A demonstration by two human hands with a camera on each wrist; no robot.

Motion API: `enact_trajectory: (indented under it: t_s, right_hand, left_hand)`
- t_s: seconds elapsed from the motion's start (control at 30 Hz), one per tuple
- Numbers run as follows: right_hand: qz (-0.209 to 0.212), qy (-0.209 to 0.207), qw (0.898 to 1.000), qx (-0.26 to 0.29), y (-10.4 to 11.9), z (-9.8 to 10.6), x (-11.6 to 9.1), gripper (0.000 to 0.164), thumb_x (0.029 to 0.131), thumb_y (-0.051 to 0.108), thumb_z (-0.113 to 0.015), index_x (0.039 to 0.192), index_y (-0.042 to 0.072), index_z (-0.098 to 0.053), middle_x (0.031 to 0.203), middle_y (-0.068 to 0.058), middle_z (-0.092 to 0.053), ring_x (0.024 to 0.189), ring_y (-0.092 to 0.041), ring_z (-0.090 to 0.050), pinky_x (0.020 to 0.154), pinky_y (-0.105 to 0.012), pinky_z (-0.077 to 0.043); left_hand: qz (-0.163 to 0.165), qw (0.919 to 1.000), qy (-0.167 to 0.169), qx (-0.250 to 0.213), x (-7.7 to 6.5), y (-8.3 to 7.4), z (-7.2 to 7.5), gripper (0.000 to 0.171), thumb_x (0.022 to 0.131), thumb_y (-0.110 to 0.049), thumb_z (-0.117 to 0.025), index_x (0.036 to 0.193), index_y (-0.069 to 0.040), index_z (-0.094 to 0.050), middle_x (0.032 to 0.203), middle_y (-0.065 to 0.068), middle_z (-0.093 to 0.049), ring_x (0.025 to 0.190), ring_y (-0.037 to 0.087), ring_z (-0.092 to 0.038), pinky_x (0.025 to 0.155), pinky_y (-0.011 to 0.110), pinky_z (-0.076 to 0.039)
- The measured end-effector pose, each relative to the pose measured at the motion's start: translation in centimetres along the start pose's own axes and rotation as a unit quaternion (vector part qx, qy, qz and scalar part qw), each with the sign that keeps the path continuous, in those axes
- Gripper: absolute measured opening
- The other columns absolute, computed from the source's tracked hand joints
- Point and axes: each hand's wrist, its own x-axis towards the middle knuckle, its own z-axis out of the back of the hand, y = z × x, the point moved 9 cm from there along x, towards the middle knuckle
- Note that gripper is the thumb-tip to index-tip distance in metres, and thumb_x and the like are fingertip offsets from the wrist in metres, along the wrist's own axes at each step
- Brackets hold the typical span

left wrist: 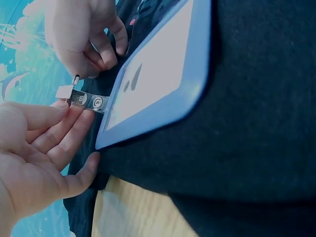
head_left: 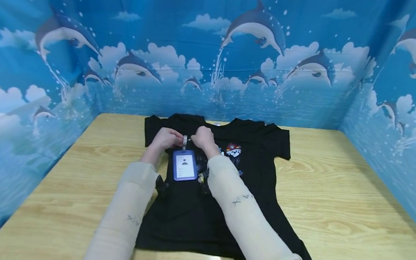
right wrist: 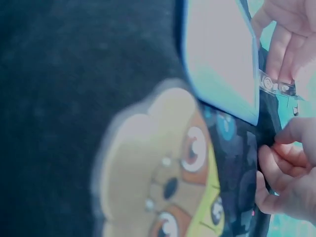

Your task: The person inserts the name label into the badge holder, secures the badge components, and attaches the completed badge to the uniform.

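Note:
A black T-shirt [head_left: 183, 217] lies spread out with its collar away from me. On its chest rests a blue-framed ID badge holder [head_left: 173, 166] with a white card inside. A clear strap [left wrist: 90, 100] with a metal clip [left wrist: 64, 92] comes off the badge's top end. My left hand [head_left: 167, 138] pinches this clip between thumb and fingers, and its little finger hangs beside the badge frame. Just right of the clip, my right hand [head_left: 203, 138] has curled fingers that pinch the shirt fabric at the chest, as the right wrist view shows.
The shirt lies on a light wooden table [head_left: 334, 195]. Cartoon prints decorate its chest, among them a puppy face [right wrist: 153, 163] below the badge and a red-capped figure [head_left: 233, 149]. A blue dolphin curtain [head_left: 185, 35] encloses the table's back and sides.

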Motion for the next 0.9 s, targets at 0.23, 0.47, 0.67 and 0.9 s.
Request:
enact_trajectory:
  t_s: [0.23,0.47,0.67,0.9]
  right_hand:
    - [-0.013,0.038,0.999,0.013,-0.6,-0.48,0.38,0.041,0.09,0.016,-0.054,0.053,0.013,-0.038,0.048,0.002,-0.03,0.044,-0.014,-0.037,0.049,-0.027,-0.037]
    - [-0.007,0.023,0.999,0.039,-0.42,0.06,-0.02,0.012,0.085,0.011,-0.061,0.074,0.008,-0.064,0.075,-0.002,-0.06,0.066,-0.015,-0.055,0.062,-0.029,-0.046]
    - [0.0,0.036,0.998,0.059,-0.36,-0.1,-0.27,0.015,0.087,0.01,-0.058,0.08,0.006,-0.071,0.083,-0.004,-0.066,0.072,-0.016,-0.059,0.064,-0.028,-0.047]
    - [-0.009,0.042,0.997,0.064,-0.53,-0.48,-0.2,0.025,0.091,0.01,-0.053,0.067,0.006,-0.061,0.061,0.0,-0.05,0.055,-0.011,-0.045,0.058,-0.025,-0.04]
  left_hand:
    - [-0.005,0.9998,0.001,0.021,0.18,-0.27,-0.23,0.019,0.088,-0.006,-0.057,0.103,-0.001,-0.067,0.096,0.012,-0.068,0.094,0.023,-0.063,0.08,0.038,-0.045]
    - [-0.014,0.9998,-0.009,0.014,0.39,-0.4,-0.25,0.019,0.087,-0.003,-0.056,0.101,0.002,-0.067,0.096,0.014,-0.068,0.091,0.024,-0.064,0.086,0.038,-0.044]
    - [-0.016,0.9998,-0.009,0.011,0.25,-0.4,-0.28,0.019,0.089,-0.003,-0.055,0.103,0.003,-0.066,0.098,0.016,-0.067,0.092,0.026,-0.064,0.089,0.039,-0.043]
    - [-0.012,0.9999,-0.006,0.006,0.18,-0.36,-0.3,0.02,0.089,-0.003,-0.054,0.103,0.003,-0.066,0.097,0.016,-0.067,0.092,0.026,-0.064,0.089,0.039,-0.044]
